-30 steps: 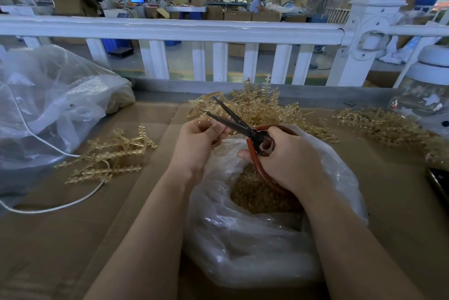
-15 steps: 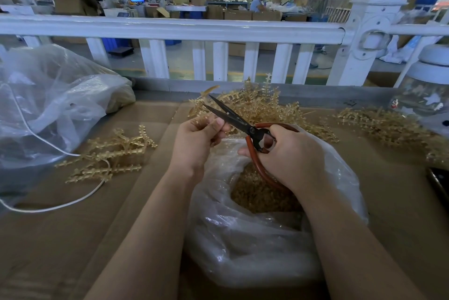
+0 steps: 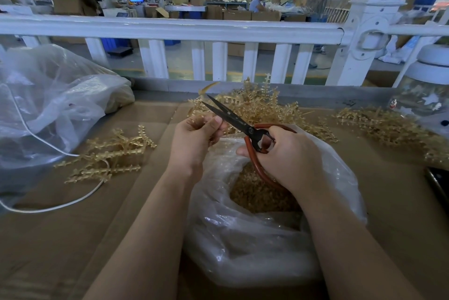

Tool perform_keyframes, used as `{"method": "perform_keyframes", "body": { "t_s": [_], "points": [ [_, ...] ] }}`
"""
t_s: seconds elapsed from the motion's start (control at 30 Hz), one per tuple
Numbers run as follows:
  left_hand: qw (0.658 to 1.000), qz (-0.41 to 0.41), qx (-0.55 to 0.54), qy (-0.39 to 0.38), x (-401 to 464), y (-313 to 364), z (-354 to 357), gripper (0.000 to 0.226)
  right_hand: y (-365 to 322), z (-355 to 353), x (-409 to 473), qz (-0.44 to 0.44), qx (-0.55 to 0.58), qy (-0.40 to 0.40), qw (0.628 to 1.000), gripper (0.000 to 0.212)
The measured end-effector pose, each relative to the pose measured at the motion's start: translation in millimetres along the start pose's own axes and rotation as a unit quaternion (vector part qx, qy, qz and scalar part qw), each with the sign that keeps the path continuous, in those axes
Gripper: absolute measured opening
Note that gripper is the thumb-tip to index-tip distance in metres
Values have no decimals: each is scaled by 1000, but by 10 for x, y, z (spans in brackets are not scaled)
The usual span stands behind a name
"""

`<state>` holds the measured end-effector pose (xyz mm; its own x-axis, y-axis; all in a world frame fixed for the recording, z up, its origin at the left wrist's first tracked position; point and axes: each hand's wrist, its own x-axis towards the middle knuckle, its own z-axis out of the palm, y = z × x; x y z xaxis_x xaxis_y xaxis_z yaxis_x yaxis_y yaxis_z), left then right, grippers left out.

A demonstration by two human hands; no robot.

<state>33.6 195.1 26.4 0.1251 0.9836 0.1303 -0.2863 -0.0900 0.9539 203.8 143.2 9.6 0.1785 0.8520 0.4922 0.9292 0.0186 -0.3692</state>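
The left hand (image 3: 194, 144) pinched a golden plastic sprig (image 3: 197, 120) just beside the black blades of the scissors (image 3: 233, 117), whose red handles the right hand (image 3: 289, 156) gripped. The blade tips stood slightly parted, with a blurred golden bit (image 3: 207, 87) just above them. Both hands hung over an open clear bag (image 3: 255, 246) holding small golden pieces (image 3: 255, 194). More sprigs (image 3: 114, 154) lay on the cardboard (image 3: 73, 239) at left, across a white cable (image 3: 48, 207).

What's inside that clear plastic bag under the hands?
Small tan plastic pieces lie in the bag. The right hand and scissors cover part; crumpled plastic hides the depth.
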Motion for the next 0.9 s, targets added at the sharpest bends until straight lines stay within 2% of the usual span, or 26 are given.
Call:
{"method": "perform_keyframes", "body": {
  "t_s": [0.1, 0.23, 0.33, 0.5, 0.67, 0.77, 0.9],
  "points": [
    [1000, 6, 1, -2, -7, 15, 0, 16, 7, -15, -3, 4, 2, -8, 1000, 75],
    [1000, -21, 4, 17, 3, -4, -10, 20, 3, -20, -9, 5, 2, -16, 1000, 79],
    [1000, -25, -6, 13, 2, -10, 4, 15, 8, -25, -14, 8, 1, -21, 1000, 75],
    [998, -41, -42, -3, 0, -11, -3, 38, 13, -27, -6, 6, -4, -33, 999, 64],
    [998, -53, -36, 4, 11, -26, -8, 21, 3, -31, -2, 1, -9, -33, 999, 56],
    [997, -63, -37, 7, 15, -29, -8, 19, -14, -33, -3, 0, -18, -25, 1000, 49],
    [995, -77, -61, 4, 16, -27, -4, 17, -14, -39, -9, 4, -20, -25, 999, 54]
  ]
}}
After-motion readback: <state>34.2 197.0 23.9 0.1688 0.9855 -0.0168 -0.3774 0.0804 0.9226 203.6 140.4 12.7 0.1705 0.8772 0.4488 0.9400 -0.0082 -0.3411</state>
